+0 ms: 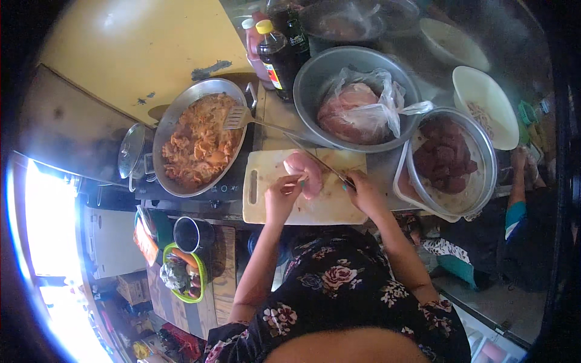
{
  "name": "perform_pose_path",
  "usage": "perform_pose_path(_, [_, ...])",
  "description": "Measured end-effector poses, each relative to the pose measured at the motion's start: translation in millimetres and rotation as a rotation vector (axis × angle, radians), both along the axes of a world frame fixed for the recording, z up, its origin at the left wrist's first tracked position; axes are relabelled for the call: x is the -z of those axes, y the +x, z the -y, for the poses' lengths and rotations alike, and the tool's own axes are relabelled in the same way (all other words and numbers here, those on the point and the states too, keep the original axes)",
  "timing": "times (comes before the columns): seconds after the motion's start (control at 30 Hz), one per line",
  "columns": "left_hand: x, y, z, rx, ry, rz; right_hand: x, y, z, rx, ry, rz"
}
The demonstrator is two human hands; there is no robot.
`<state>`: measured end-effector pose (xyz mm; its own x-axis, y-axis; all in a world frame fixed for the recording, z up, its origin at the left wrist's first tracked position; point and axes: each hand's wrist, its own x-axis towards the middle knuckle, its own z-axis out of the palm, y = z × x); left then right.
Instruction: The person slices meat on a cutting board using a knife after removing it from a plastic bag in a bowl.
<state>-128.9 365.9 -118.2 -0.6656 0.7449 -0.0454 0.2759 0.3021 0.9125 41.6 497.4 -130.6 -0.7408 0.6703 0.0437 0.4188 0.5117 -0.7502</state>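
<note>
A pale pink piece of raw meat (313, 179), probably chicken, lies on a white plastic cutting board (336, 213) with a handle slot at its left end. My left hand (282, 196) pinches the near left edge of the meat between thumb and fingers. In my right hand (366, 195) is a knife (323, 162), gripped by its handle. Its long blade points away and to the left, passing along the far right side of the meat. Whether the edge touches the meat I cannot tell.
Left, a wide pan (199, 149) of saucy food sits on the stove; a slotted spatula (263, 121) reaches from it to a metal basin (313, 118) holding bagged raw meat (349, 113). Dark cubes (445, 159) fill a right-hand bowl. Bottles (274, 63) stand behind. Another person's arm (517, 181) shows right.
</note>
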Motion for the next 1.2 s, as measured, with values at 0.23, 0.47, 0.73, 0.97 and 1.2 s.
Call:
perform_pose_path(0.23, [-7, -11, 5, 0.094, 0.092, 0.513, 9, 6, 2, 0.062, -0.033, 0.062])
perform_pose_path(0.47, [-6, 18, -16, -0.194, 0.021, -0.343, -7, 35, 33, 0.099, -0.162, 0.05])
perform_pose_path(0.73, [5, 5, -4, -0.134, 0.011, 0.15, -10, 41, 43, 0.175, -0.253, -0.043])
perform_pose_path(0.97, [16, 6, 8, -0.203, 0.243, 0.97, -3, 41, 44, 0.14, -0.139, -0.183])
perform_pose_path(1.2, [15, 6, 7, -0.075, 0.166, 0.732, -25, 18, 55, 0.053, -0.385, -0.146])
